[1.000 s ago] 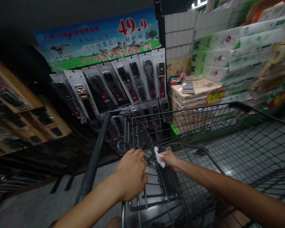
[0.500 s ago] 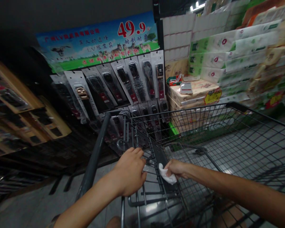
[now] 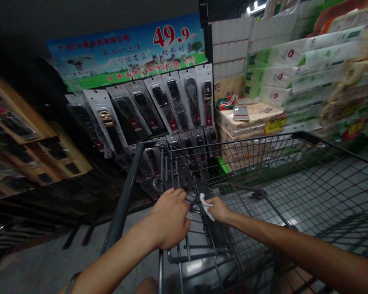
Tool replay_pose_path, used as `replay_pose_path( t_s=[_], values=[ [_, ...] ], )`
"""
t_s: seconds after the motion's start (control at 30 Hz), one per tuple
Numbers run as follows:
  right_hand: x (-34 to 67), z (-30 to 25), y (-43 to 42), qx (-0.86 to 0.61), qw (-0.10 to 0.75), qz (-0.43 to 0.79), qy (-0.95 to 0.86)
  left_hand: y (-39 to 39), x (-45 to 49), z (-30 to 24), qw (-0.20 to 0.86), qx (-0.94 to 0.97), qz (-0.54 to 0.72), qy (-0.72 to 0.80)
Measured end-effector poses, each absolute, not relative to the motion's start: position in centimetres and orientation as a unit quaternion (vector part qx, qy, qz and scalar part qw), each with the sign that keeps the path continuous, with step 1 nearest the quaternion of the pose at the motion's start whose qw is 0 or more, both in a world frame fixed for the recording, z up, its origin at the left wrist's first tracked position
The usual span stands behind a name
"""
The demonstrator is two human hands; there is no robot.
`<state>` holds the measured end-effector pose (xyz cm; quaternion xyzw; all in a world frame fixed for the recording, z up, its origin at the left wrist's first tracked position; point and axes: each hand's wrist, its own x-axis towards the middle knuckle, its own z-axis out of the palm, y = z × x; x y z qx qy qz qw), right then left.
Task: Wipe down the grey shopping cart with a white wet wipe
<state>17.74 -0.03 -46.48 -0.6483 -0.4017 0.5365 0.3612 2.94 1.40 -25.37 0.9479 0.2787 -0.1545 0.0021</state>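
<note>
Sliding forward — right hand (image 3: pixel 219 209), cloth (image 3: pixel 206 207)

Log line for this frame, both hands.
left hand: over shopping cart | right hand: gripping white cloth at dark panel | beyond cart: hanging packaged belts

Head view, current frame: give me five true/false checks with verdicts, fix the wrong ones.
1. The right hand holds a white cloth or tissue. True.
2. The left hand is closed around the handlebar. False: it is over the cart, to the right of the handlebar in the picture.
3. The blue-and-green sign shows 49.9. True.
4. Packaged goods hang above that sign. False: the packaged goods hang below it.
5. A yellow tag is on the beige packs. True.
</note>
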Motion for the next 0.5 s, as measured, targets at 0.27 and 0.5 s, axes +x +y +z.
replay_pose_path(
  t_s=[0.27,0.5],
  values=[
    [17.9,-45.8,-1.5,-0.637,0.378,0.568,-0.358,1.4,2.9,-25.5,-0.012,0.947,-0.162,0.275],
    [18.2,-45.2,-3.4,-0.618,0.346,0.635,-0.307,1.5,2.9,-25.5,-0.013,0.947,-0.169,0.273]
  ],
)
